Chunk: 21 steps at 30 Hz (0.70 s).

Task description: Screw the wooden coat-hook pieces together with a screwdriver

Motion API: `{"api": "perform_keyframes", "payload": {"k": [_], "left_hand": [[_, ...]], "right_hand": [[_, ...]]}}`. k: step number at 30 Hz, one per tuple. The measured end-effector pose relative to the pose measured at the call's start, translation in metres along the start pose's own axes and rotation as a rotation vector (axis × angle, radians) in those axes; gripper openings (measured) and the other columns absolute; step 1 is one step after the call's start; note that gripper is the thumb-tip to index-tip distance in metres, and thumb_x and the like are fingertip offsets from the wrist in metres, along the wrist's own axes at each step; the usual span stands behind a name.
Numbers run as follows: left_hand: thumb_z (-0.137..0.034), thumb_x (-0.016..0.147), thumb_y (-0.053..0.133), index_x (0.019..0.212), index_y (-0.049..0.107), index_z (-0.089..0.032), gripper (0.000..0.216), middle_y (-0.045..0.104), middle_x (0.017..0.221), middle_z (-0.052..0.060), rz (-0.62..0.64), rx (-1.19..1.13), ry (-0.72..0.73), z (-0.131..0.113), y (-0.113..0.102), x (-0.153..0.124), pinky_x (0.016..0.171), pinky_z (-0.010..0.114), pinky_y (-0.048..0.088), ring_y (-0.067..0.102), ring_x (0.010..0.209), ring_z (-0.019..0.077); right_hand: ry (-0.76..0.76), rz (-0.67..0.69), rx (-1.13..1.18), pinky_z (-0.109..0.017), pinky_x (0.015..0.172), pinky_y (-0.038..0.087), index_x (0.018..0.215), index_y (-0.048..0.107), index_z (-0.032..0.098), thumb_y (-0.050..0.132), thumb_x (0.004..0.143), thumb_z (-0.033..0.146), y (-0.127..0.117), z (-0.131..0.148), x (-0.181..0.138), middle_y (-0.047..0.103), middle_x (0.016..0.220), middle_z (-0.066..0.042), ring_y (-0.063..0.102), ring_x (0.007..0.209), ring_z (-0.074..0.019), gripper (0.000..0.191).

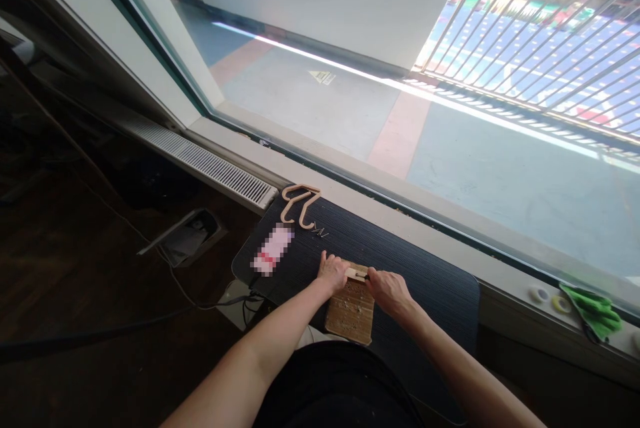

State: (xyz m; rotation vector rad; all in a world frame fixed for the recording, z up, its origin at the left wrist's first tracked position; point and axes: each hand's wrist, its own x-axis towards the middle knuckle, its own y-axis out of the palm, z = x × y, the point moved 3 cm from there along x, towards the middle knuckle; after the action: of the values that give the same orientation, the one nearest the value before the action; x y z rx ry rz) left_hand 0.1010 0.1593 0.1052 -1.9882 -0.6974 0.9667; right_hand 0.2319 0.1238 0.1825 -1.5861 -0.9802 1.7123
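Note:
A pale piece of wood [354,273] lies across the far end of a worn wooden board [350,315]. My left hand [333,273] is closed on the left end of the pale piece, with the thumb raised. From the other side, my right hand [390,291] is closed around a small dark tool [367,277], whose tip meets the pale piece. The hand hides most of this tool, so its kind does not show. Curved wooden hooks [301,205] rest on the black table [425,295], with several thin metal bits [321,232] beside them.
A pink, blurred object [273,251] sits on the table's left side. Beyond the table runs a window sill [390,218], with tape rolls [561,305] and a green cloth [595,311] at the right. Cables [200,305] and an open box [193,238] are at the lower left.

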Motion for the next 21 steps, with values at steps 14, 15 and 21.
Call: {"api": "perform_keyframes", "payload": {"k": [14, 15, 21], "left_hand": [[-0.027, 0.076, 0.049, 0.096, 0.061, -0.025, 0.023, 0.062, 0.095, 0.006, 0.014, 0.008, -0.001, 0.0004, -0.0024, -0.0017, 0.099, 0.049, 0.021, 0.051, 0.096, 0.0228], [-0.027, 0.076, 0.049, 0.096, 0.061, -0.026, 0.023, 0.062, 0.095, 0.006, 0.013, 0.007, 0.002, 0.0004, -0.0024, -0.0017, 0.099, 0.049, 0.021, 0.051, 0.096, 0.0228], [-0.027, 0.075, 0.05, 0.096, 0.062, -0.026, 0.024, 0.062, 0.093, 0.006, 0.005, 0.002, 0.005, 0.0006, -0.0017, -0.0008, 0.098, 0.05, 0.022, 0.051, 0.095, 0.0231]], "right_hand": [[-0.049, -0.007, -0.022, -0.024, 0.058, 0.039, 0.09, 0.055, 0.017, 0.037, 0.087, 0.013, 0.0005, 0.0084, 0.0017, 0.062, 0.086, -0.007, 0.062, 0.072, -0.0159, 0.019], [-0.039, -0.005, -0.02, -0.024, 0.058, 0.04, 0.089, 0.055, 0.017, 0.037, 0.088, 0.015, 0.0016, 0.0077, 0.0027, 0.063, 0.084, -0.007, 0.062, 0.071, -0.0163, 0.019], [0.003, 0.001, -0.019, -0.026, 0.059, 0.04, 0.086, 0.056, 0.016, 0.038, 0.088, 0.024, 0.0028, 0.0063, 0.0035, 0.065, 0.077, -0.008, 0.064, 0.072, -0.019, 0.02]]}}
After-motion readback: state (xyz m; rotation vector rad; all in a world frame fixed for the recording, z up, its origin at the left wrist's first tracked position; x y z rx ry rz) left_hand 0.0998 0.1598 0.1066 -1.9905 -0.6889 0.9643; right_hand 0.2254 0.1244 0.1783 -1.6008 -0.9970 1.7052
